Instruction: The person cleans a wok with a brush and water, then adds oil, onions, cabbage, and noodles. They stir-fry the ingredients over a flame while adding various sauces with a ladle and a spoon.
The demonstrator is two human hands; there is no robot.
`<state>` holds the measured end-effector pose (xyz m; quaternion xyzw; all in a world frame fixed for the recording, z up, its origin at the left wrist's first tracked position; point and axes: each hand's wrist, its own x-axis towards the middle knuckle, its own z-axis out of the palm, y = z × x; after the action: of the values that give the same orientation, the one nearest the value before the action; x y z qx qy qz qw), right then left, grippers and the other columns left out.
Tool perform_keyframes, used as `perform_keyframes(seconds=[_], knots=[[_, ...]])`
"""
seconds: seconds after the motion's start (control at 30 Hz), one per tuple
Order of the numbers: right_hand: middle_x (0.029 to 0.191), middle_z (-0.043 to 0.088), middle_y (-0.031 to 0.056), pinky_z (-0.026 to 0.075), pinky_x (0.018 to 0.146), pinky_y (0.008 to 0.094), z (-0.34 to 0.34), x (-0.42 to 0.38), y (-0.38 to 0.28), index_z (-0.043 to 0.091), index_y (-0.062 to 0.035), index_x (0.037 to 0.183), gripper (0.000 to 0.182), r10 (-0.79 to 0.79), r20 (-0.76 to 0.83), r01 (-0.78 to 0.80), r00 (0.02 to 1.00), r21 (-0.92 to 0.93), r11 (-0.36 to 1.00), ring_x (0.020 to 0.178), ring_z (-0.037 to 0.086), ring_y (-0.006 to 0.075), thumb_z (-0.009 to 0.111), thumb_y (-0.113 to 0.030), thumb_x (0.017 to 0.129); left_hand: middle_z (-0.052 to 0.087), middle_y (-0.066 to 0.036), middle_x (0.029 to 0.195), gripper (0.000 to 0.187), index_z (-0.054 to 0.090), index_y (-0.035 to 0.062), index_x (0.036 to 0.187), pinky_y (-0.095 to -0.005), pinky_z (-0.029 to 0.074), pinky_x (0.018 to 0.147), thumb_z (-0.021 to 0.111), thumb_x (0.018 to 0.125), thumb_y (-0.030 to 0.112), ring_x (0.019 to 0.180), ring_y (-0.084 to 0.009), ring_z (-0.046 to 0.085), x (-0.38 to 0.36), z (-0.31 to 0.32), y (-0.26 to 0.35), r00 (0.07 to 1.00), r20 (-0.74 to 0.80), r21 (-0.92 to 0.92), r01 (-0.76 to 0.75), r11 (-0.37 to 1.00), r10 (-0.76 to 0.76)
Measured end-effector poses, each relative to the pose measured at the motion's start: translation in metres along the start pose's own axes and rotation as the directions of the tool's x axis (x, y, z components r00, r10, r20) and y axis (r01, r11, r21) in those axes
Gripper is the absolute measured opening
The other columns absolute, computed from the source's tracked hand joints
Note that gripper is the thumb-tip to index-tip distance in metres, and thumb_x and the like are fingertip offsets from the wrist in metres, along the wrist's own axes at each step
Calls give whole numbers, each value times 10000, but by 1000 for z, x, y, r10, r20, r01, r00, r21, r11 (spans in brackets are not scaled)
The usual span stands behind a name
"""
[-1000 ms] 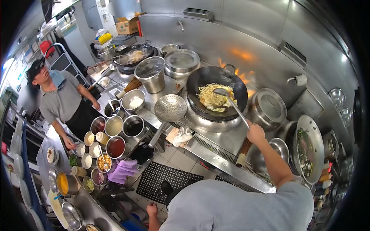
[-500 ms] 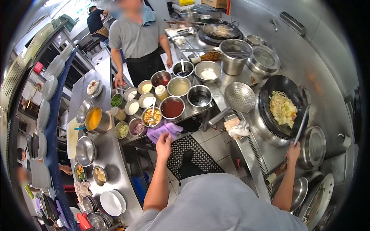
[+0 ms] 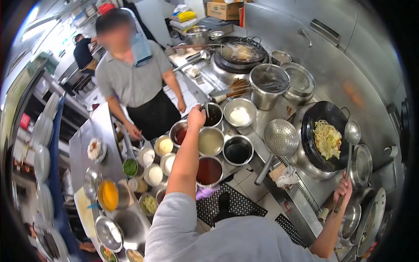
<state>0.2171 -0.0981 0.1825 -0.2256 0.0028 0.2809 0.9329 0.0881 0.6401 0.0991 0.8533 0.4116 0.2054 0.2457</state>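
My left hand (image 3: 197, 116) reaches far forward, fingers closed around the handle of a spoon (image 3: 207, 110) that stands in a bowl of dark sauce (image 3: 214, 115). Beside it are a bowl of red sauce (image 3: 178, 133) and one of pale liquid (image 3: 211, 141). On the right, my right hand (image 3: 343, 191) grips a long-handled ladle (image 3: 352, 132), its bowl raised at the wok's rim, apart from the food. In the black wok (image 3: 314, 150) lies a heap of noodles (image 3: 327, 139) with cabbage and bits of egg.
A co-worker (image 3: 135, 83) stands across the counter, one hand near the small bowls. A perforated skimmer (image 3: 280, 137) rests left of the wok. Behind it stand a tall steel pot (image 3: 269, 87) and a second wok (image 3: 242, 52). An orange-filled pot (image 3: 109, 195) sits on the left counter.
My left hand has moved from the purple cloth forward to the spoon in the dark sauce. The ladle has lifted out of the wok and turned, its bowl now showing. The view has shifted.
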Motion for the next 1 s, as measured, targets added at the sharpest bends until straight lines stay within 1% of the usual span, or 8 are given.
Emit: perform_keyframes(seconds=[0.23,0.53,0.63,0.7,0.73,0.8,0.87,1.0], knots=[[752,458,9,331,350,231,39,-44,53,422,-4,1372,453,-10,-173,23,985,75,997,462,417,86,306,-299,1049,571,-144,1287,386,545,55,1259,-470,468,958,495,898,184,1177,-339,544,90,50,-17,914,392,377,-264,888,105],[693,466,-29,323,304,200,54,-59,77,493,-26,1315,377,-141,-332,79,933,-193,978,404,384,50,374,-249,1036,676,-241,967,225,700,26,931,-460,496,886,637,857,228,964,-394,640,62,20,-29,838,472,72,-347,935,274],[666,467,-43,305,295,198,56,-38,68,517,-32,1276,346,-181,-318,104,931,-245,964,389,382,44,430,-242,1015,676,-232,981,241,696,22,967,-457,498,889,631,862,229,980,-380,642,53,14,-41,860,489,250,-297,922,145],[656,462,-32,315,306,211,77,-19,69,541,-35,1210,308,-395,-470,-29,789,-671,741,393,398,54,503,-231,975,676,-235,972,242,698,23,973,-461,500,890,623,862,224,986,-369,645,56,19,-60,836,525,284,-351,892,162],[656,462,-32,315,306,211,75,-15,64,541,-35,1210,308,-394,-467,-28,791,-672,740,393,398,54,503,-231,975,679,-233,967,240,697,20,968,-469,498,885,617,864,221,983,-377,642,53,13,-61,850,494,230,-329,916,182],[652,470,-12,345,307,230,63,-2,56,544,-37,1143,279,-531,-385,-225,755,-913,341,381,407,73,551,-231,942,681,-231,961,238,697,18,962,-477,496,881,611,865,219,981,-384,639,47,3,-61,869,453,174,-304,937,198],[656,472,-9,351,311,236,60,10,58,549,-44,1110,254,-559,-348,-252,753,-937,244,383,413,75,558,-229,936,699,-201,871,225,692,-2,930,-440,532,776,619,868,202,833,-328,688,40,-2,-62,967,202,78,-172,982,154],[661,470,2,355,320,245,50,25,60,561,-43,1068,229,-598,-326,-331,732,-938,106,392,427,85,568,-226,929,692,-151,765,198,680,-24,893,-362,539,624,630,877,167,632,-227,680,23,10,-69,983,183,-314,88,945,-30]])
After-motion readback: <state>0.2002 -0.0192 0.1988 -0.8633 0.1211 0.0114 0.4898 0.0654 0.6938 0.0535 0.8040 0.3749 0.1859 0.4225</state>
